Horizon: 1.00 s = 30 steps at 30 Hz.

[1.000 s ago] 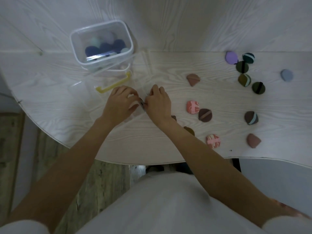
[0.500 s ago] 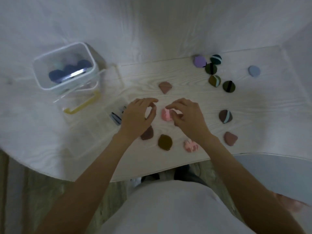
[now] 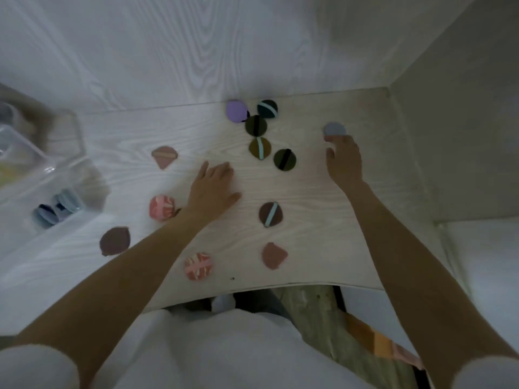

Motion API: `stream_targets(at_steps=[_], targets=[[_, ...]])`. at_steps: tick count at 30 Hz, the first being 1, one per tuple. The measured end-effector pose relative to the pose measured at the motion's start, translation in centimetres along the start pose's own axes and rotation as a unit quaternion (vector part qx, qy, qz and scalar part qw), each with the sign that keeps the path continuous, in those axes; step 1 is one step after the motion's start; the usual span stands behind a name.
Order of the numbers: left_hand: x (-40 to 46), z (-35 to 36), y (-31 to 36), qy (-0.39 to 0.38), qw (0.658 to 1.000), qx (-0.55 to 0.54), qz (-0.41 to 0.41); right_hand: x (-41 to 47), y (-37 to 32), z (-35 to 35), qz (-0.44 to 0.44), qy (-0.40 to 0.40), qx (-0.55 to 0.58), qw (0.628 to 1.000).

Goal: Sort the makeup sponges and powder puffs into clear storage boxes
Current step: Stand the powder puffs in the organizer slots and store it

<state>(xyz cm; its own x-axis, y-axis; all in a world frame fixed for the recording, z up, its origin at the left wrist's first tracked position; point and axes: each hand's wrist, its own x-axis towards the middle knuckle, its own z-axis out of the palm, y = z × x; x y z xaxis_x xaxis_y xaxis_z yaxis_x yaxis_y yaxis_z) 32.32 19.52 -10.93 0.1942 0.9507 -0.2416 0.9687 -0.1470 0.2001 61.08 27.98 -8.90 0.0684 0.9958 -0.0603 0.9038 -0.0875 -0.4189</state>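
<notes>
While puffs lie scattered on the desk point(image 3: 309, 192) | right hand point(image 3: 344, 160) fingertips touch grey-blue puff point(image 3: 334, 128), far right | left hand point(image 3: 213, 186) flat, relaxed, mid-desk | clear box point(image 3: 70, 192) left, holding blue puffs point(image 3: 57, 210)

Left hand point(image 3: 212, 186): fingers spread, lying flat on the bench point(image 3: 309, 192), holding nothing.
Right hand point(image 3: 343, 158): fingertips touching the grey-blue puff point(image 3: 334, 128).
Clear box point(image 3: 56, 178): at the left edge, blue puffs point(image 3: 57, 210) inside.
Pink patterned puff point(image 3: 162, 208): just beside the left wrist.
</notes>
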Motion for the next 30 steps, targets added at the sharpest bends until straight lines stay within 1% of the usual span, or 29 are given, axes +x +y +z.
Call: stream_targets(at_steps=[2,5,6,8,10,12,14,15,17,19,21,23,25,26,28,30], targets=[[0.1,-0.2,0.4,0.006,1.000,0.019,-0.003,2.6,1.3,0.6,-0.023,-0.034,-0.023,0.999],[-0.1,-0.1,0.8,-0.018,0.999,0.029,-0.014,5.0,2.1,1.0,0.007,-0.117,-0.105,0.988],[-0.1,0.0,0.9,-0.020,0.999,0.025,-0.021,5.4,2.3,1.1,0.000,-0.123,-0.130,0.984],[-0.2,0.3,1.0,-0.015,0.999,0.009,-0.029,5.1,2.2,1.1,-0.016,-0.091,-0.124,0.988],[-0.4,0.5,0.7,-0.013,0.999,-0.019,-0.029,3.7,1.8,0.7,-0.031,-0.048,-0.073,0.996],[-0.5,0.4,0.3,-0.010,0.998,-0.054,-0.004,1.5,0.5,0.0,-0.047,-0.012,0.009,0.999],[-1.1,-0.4,-0.1,0.010,0.995,-0.101,0.023,-1.3,-2.3,-0.9,-0.069,0.004,0.105,0.992],[-1.9,-1.1,-0.6,0.034,0.991,-0.125,0.025,-3.0,-4.4,-1.0,-0.088,-0.003,0.145,0.986],[-4.0,-2.6,-1.6,0.106,0.980,-0.164,0.019,-6.4,-8.7,-0.8,-0.112,-0.025,0.213,0.970],[-6.8,-4.4,-3.6,0.177,0.966,-0.187,-0.006,-9.3,-13.0,0.6,-0.110,-0.045,0.264,0.957],[-9.9,-5.7,-6.5,0.223,0.955,-0.191,-0.036,-11.6,-17.2,2.8,-0.090,-0.084,0.302,0.945],[-12.9,-6.5,-10.8,0.258,0.945,-0.190,-0.070,-13.8,-21.8,5.3,-0.073,-0.138,0.350,0.924],[-15.6,-6.9,-15.8,0.265,0.941,-0.174,-0.121,-15.8,-26.4,7.7,-0.083,-0.177,0.378,0.905],[-16.7,-6.9,-18.1,0.257,0.943,-0.161,-0.139,-16.5,-28.4,8.8,-0.095,-0.176,0.370,0.907],[-18.0,-7.0,-21.8,0.236,0.951,-0.134,-0.149,-17.1,-31.4,10.5,-0.128,-0.143,0.336,0.922],[-18.7,-7.2,-25.0,0.196,0.964,-0.106,-0.143,-17.6,-34.4,12.1,-0.138,-0.113,0.325,0.929]])
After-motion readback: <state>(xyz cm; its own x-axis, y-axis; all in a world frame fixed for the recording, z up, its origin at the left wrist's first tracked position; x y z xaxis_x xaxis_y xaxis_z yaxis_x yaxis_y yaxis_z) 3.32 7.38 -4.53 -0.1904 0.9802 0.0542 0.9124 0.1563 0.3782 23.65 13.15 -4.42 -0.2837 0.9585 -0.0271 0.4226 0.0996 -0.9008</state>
